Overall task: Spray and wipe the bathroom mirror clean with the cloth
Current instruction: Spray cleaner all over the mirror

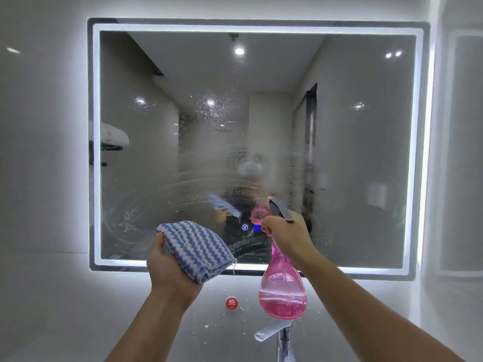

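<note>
A large lit mirror (352, 152) fills the wall ahead, with spray droplets and curved wet smears across its lower middle. My left hand (167, 267) holds a folded blue-and-white striped cloth (196, 246) just in front of the mirror's lower edge. My right hand (286, 236) grips the neck of a pink spray bottle (282, 293) with a grey nozzle, which points at the glass. A fine mist hangs in front of the mirror above the nozzle.
A chrome tap (277, 335) stands below the bottle. A round red sticker (231, 302) sits on the grey wall under the mirror, with white specks around it. Two blue touch icons (250, 227) glow at the mirror's bottom centre.
</note>
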`<action>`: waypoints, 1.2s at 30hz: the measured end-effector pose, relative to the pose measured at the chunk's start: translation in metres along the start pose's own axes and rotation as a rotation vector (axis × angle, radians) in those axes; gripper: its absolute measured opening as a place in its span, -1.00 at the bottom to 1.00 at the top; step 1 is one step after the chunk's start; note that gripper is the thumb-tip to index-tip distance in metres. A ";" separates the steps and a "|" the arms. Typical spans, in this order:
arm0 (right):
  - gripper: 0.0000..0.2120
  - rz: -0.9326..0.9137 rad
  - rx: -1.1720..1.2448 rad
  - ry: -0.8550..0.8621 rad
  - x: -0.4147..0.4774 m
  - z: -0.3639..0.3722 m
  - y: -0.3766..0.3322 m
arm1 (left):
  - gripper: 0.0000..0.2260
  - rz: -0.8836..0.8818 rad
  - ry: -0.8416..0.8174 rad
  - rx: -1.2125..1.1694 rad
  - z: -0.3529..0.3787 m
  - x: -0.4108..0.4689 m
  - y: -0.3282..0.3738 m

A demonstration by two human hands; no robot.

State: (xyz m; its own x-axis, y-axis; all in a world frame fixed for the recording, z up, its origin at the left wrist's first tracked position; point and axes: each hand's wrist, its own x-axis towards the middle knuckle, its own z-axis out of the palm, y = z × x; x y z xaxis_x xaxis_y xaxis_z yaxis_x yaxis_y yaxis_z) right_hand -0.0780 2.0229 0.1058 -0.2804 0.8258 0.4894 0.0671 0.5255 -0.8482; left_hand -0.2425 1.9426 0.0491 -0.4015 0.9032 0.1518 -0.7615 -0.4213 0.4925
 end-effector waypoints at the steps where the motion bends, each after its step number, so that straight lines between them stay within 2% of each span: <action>1: -0.72 -0.005 -0.001 -0.017 -0.001 0.001 -0.001 | -0.41 0.001 0.003 -0.008 0.000 -0.001 0.000; 8: -0.76 0.026 0.050 -0.050 -0.007 0.015 -0.002 | -0.41 0.024 0.044 -0.026 -0.002 -0.007 0.005; 15: -0.67 0.023 0.027 -0.122 -0.010 0.032 -0.003 | -0.41 0.067 0.103 0.037 -0.011 -0.015 0.020; 21: -0.91 0.020 0.036 -0.127 -0.014 0.056 0.002 | -0.52 0.114 0.198 0.071 -0.025 -0.022 0.035; 23: -0.88 0.021 0.044 -0.139 -0.014 0.067 0.002 | -0.60 0.157 0.226 0.063 -0.033 -0.023 0.044; 25: -0.83 0.012 0.044 -0.146 -0.014 0.078 0.000 | -0.58 0.168 0.248 0.042 -0.043 -0.022 0.055; 27: -0.88 0.004 0.050 -0.147 -0.013 0.090 -0.002 | -0.55 0.163 0.249 0.036 -0.053 -0.017 0.066; 30: -0.92 0.003 0.060 -0.127 -0.007 0.113 -0.005 | -0.63 0.153 0.249 0.028 -0.069 -0.007 0.085; 34: -0.95 0.063 0.083 -0.060 0.003 0.158 -0.013 | -0.62 0.120 0.249 0.073 -0.095 0.009 0.123; 36: -0.83 0.081 0.064 -0.058 0.008 0.184 -0.019 | -0.66 0.120 0.237 0.100 -0.109 0.018 0.150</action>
State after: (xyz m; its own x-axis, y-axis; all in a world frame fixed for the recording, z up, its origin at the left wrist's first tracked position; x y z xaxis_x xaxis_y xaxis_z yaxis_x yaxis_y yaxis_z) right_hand -0.2582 1.9819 0.0890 -0.3314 0.8509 0.4077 0.0312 0.4417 -0.8966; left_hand -0.4196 1.8866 0.0323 -0.6022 0.7982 0.0151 -0.6524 -0.5029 0.5670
